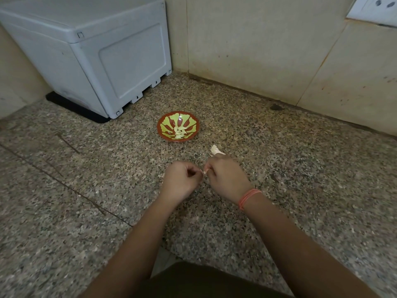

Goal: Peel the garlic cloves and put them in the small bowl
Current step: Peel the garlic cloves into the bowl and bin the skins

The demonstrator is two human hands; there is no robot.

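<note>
A small red bowl (164, 122) with a green leaf pattern sits on the speckled granite counter and holds several peeled garlic cloves (180, 131). Nearer to me, my left hand (181, 182) and my right hand (225, 178) meet over the counter with fingers curled. Between their fingertips they pinch a small garlic clove (204, 171), mostly hidden by the fingers. A piece of white garlic with papery skin (215, 150) lies on the counter just beyond my right hand. An orange thread band circles my right wrist.
A large grey plastic box (92, 52) on a black base stands at the back left. Beige tiled walls close the counter at the back and right, with a white socket plate (376, 9) at the top right. The counter's front edge runs near my body.
</note>
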